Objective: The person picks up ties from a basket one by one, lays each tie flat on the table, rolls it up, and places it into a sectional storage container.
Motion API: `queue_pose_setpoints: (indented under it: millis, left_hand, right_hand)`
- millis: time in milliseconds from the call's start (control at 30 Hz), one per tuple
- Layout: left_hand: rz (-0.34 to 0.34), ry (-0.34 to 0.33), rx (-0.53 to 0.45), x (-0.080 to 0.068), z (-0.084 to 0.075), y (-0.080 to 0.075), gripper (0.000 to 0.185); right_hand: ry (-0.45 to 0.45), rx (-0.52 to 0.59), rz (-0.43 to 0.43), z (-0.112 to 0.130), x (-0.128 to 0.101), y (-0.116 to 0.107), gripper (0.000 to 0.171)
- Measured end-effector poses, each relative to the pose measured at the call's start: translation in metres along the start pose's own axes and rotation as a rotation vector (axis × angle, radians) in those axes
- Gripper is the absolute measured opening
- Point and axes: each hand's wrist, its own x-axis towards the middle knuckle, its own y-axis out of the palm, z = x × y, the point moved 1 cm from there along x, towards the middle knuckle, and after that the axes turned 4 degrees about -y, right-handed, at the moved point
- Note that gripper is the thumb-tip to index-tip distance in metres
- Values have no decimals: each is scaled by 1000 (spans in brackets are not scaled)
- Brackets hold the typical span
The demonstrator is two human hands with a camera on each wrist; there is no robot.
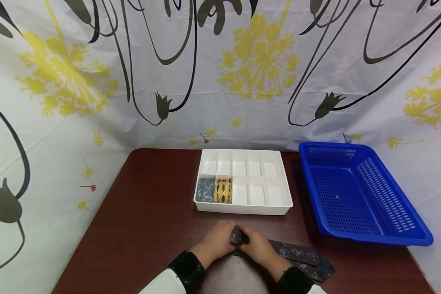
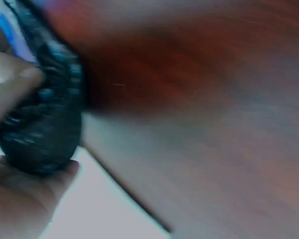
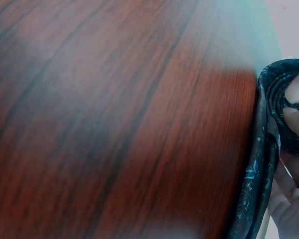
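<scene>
Dark patterned necktie [image 1: 297, 256], partly rolled, gripped by left hand [image 1: 216, 241] and right hand [image 1: 259, 246]; white divided organizer [image 1: 243, 182] at 12 o'clock on table [image 1: 143, 220].

Both forearms come in from the near edge of the table, angled inward so that the hands meet in front of the body near that edge. The sleeves are white with dark cuffs at the wrists. The left hand [image 1: 217, 241] lies knuckles up, fingers curled forward and down around the rolled end of a dark patterned necktie [image 1: 239, 237]; in the left wrist view its thumb presses the side of the roll while the palm cups it from below. The right hand [image 1: 259, 245] sits just beside it, touching it, with fingertips [image 3: 295, 92] pinching the coiled edge of the roll.
</scene>
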Motion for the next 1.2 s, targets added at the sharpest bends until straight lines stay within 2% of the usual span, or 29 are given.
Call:
queue_pose_setpoints:
  millis: [133,267,433,633,733,833,933,1033,1200]
  left_hand:
    - [25,89,-130,-2,15,7,49]
    - [36,109,-154,-5,22,11,53]
    - [38,63,-111,-8,21,13,51]
    - [-30,-8,-62,-10,17,20,50]
    - [-41,-56,-58,-9,18,24,54]
    - [-47,-59,-80,-8,19,24,53]
    - [-69,-14,-133,-7,22,23,49]
    - [-82,28,-243,-7,28,22,50]
    - [-54,20,-442,-9,35,20,59]
  right_hand:
    - [3,2,20,1,0,-1,53]
    - [-4,-9,34,2,1,0,52]
    - [-1,-18,45,2,2,1,51]
    - [44,-72,30,6,5,0,50]
    - [42,-103,3,10,6,-1,48]
    - [36,-113,-12,13,6,-2,46]
    - [32,-89,-14,13,5,-2,44]
    - [20,-43,-18,10,4,-2,44]
    - [6,23,-30,4,2,0,46]
